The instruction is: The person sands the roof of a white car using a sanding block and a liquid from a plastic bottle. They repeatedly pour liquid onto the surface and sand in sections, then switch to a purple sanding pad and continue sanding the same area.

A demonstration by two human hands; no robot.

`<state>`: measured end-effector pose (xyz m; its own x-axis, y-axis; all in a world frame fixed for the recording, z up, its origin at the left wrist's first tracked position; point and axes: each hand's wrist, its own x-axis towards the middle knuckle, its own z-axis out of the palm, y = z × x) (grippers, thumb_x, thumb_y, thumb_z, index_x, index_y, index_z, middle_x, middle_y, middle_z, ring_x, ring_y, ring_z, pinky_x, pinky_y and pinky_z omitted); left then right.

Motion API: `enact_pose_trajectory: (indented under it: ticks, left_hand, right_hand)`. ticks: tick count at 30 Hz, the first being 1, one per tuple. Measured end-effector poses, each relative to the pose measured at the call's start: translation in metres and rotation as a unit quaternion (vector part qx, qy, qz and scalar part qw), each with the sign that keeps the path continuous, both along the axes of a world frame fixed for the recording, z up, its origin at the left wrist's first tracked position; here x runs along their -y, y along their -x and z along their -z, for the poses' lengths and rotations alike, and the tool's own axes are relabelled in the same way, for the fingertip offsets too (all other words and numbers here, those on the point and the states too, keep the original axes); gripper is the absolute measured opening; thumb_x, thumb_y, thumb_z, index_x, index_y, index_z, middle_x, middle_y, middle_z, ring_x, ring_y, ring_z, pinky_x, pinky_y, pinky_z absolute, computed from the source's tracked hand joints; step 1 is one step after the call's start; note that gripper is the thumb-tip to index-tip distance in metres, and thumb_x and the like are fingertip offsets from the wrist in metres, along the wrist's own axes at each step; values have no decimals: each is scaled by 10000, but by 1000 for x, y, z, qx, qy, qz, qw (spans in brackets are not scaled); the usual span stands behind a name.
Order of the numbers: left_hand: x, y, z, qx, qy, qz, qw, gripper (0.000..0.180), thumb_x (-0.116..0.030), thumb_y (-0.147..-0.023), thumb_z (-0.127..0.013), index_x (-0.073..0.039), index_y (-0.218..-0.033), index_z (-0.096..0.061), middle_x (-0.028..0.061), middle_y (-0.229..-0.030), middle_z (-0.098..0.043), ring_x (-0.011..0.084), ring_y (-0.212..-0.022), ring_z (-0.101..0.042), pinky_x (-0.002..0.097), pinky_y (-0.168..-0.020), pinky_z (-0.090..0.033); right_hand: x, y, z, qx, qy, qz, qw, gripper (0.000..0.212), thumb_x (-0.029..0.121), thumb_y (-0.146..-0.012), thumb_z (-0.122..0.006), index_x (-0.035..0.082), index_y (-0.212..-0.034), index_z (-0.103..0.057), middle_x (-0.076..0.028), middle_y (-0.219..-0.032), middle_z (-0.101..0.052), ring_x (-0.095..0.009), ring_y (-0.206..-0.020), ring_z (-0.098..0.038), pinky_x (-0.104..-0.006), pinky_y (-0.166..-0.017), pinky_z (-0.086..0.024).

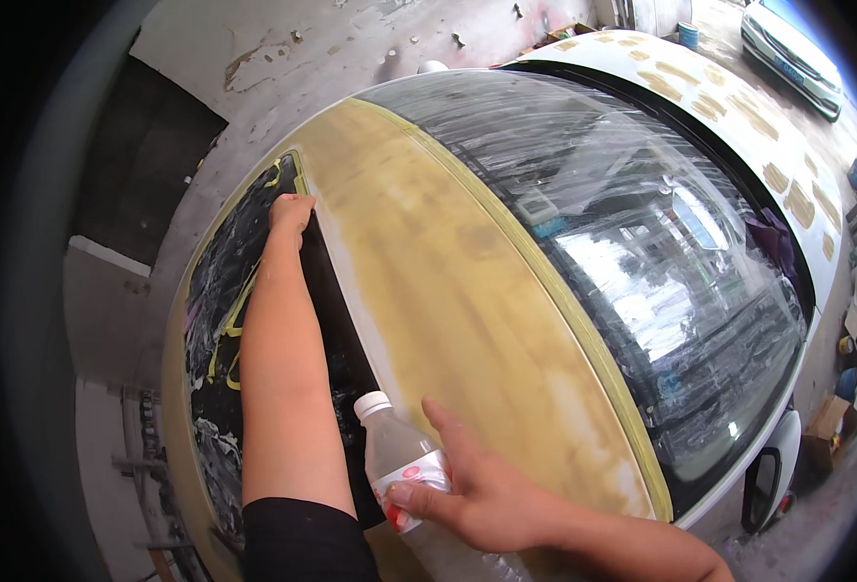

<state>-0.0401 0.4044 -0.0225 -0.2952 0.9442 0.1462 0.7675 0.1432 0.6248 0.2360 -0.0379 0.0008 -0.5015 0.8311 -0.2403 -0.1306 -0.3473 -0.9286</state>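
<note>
My left hand (293,210) reaches far over the car roof (467,281). Its fingers are pinched at the end of a strip of yellow masking tape (300,171), which runs along the corner of the dark roof opening. My right hand (492,490) is wrapped round a clear plastic bottle (390,441) with a white cap and a white-and-red label. The bottle leans over the near part of the roof, and its base is partly hidden by that hand. Loose, curled tape (225,344) lies on the black, white-smeared sheet (217,291) left of my forearm.
Yellow tape also borders the streaked windshield (632,272). Beyond it, the white hood (710,92) carries tan patches. A side mirror (773,470) juts out at lower right, near cardboard boxes (826,427). Another car (792,53) stands at far right.
</note>
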Motion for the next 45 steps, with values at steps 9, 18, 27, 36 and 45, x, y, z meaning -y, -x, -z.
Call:
enact_pose_trajectory:
  ticks: [9, 18, 27, 36, 45]
  left_hand:
    - [-6, 7, -7, 24, 19, 9, 999, 151, -120, -754, -689, -33, -876, -671, 68, -893, -668, 211, -846, -624, 381, -756, -482]
    - [-27, 19, 0, 61, 39, 26, 997, 123, -133, -776, -702, -33, -815, -641, 58, -838, -646, 197, -782, -588, 402, -727, -463]
    - [-7, -3, -10, 10, 61, 46, 997, 142, -84, -731, -623, 56, -750, -612, 89, -759, -598, 235, -721, -570, 437, -634, -419]
    - [47, -9, -10, 28, 68, 90, 993, 118, -83, -785, -597, 28, -824, -588, 84, -807, -587, 226, -789, -572, 401, -725, -456]
    - [5, 4, -3, -59, 52, -21, 997, 275, -188, -817, -692, 52, -950, -712, 182, -1051, -717, 310, -965, -681, 426, -840, -500]
  right_hand:
    - [0, -3, 1, -7, 5, -11, 1000, 998, 459, -960, -624, -120, -1546, -60, -295, -976, -663, -419, -963, -666, -436, -885, -500]
    - [3, 3, 4, 9, -26, -1, 1000, 968, 428, -967, -610, -129, -1540, -63, -307, -962, -665, -437, -968, -663, -443, -884, -501]
    - [2, 1, 1, 14, -20, -5, 1000, 978, 433, -963, -615, -124, -1541, -57, -312, -954, -669, -458, -969, -661, -460, -892, -497]
    - [0, -3, -3, 30, -23, -30, 999, 986, 443, -966, -601, -115, -1547, -33, -339, -1023, -670, -479, -1015, -654, -461, -925, -494]
    - [2, 1, 1, 21, -29, -18, 999, 1065, 555, -936, -632, -76, -1565, -49, -316, -1090, -643, -426, -1031, -651, -439, -905, -494]
